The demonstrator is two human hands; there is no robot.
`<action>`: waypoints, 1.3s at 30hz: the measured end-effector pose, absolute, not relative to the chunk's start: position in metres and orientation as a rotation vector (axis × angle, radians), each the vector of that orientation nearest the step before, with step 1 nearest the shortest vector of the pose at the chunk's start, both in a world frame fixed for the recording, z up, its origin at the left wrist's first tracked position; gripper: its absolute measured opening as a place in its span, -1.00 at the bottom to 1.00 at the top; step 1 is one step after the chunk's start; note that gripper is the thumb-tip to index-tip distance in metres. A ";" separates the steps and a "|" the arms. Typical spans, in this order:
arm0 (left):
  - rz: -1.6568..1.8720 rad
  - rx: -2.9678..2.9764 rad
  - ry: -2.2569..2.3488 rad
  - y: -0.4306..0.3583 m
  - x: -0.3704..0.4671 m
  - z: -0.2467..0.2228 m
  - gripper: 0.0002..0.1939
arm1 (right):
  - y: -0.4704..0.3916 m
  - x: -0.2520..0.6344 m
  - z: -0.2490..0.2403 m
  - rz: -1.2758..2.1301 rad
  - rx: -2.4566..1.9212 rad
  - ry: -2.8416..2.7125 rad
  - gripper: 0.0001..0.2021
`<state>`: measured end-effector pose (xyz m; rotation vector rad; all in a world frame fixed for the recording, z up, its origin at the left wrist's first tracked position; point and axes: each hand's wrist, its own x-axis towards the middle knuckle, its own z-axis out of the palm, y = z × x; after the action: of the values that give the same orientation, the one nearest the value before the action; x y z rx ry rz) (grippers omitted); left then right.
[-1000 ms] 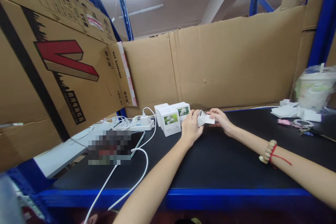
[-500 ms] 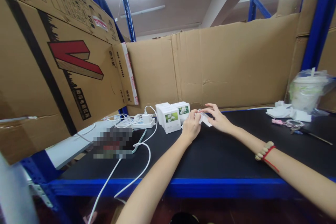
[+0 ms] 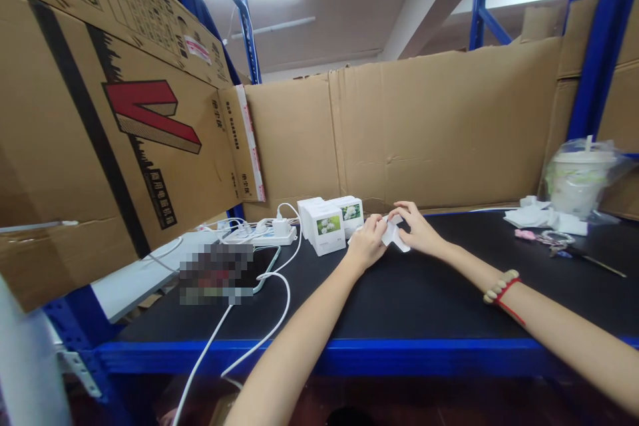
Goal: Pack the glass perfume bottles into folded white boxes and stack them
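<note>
Ahead, a black worktop (image 3: 399,306) with a blue front edge sits walled by cardboard sheets (image 3: 449,126). Left hand (image 3: 367,243) and right hand (image 3: 419,229) pinch a small white folded carton (image 3: 392,234) near the back, beside finished white boxes (image 3: 327,226). Bare surface lies between hands and edge.

folded card (image 3: 394,235): we see plain white, held between left hand (image 3: 367,244) and right hand (image 3: 418,229)
small boxes (image 3: 327,227): we see white with a green-and-white flower picture
counter (image 3: 424,299): we see a black top with a blue front edge
cardboard wall (image 3: 449,126): we see plain brown
big carton (image 3: 100,126): we see brown with a red V, black stripe and black print
cable (image 3: 259,319): we see white
bracelet (image 3: 500,286): we see cream beads beside a red string
cup (image 3: 579,176): we see white under clear plastic
</note>
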<state>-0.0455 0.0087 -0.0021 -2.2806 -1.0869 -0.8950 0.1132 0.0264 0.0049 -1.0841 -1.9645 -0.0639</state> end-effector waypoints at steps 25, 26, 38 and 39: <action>-0.633 -2.318 -1.130 0.003 -0.045 0.001 -0.58 | 0.026 0.107 0.009 0.388 -1.182 -1.995 -0.91; -0.601 -2.318 -1.072 0.003 -0.044 0.001 -0.61 | 0.027 0.106 0.007 0.424 -1.158 -1.989 -0.90; -0.466 -2.311 -1.004 0.002 -0.042 0.002 -0.64 | 0.029 0.100 -0.002 0.606 -1.189 -1.763 -0.90; -0.465 -2.318 -1.003 0.002 -0.042 0.002 -0.64 | 0.030 0.100 -0.002 0.622 -1.183 -1.773 -0.91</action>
<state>-0.0421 0.0018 0.0023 -2.3180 -1.0032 -0.4647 0.0998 0.0297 -0.0023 -1.1832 -1.7730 0.6216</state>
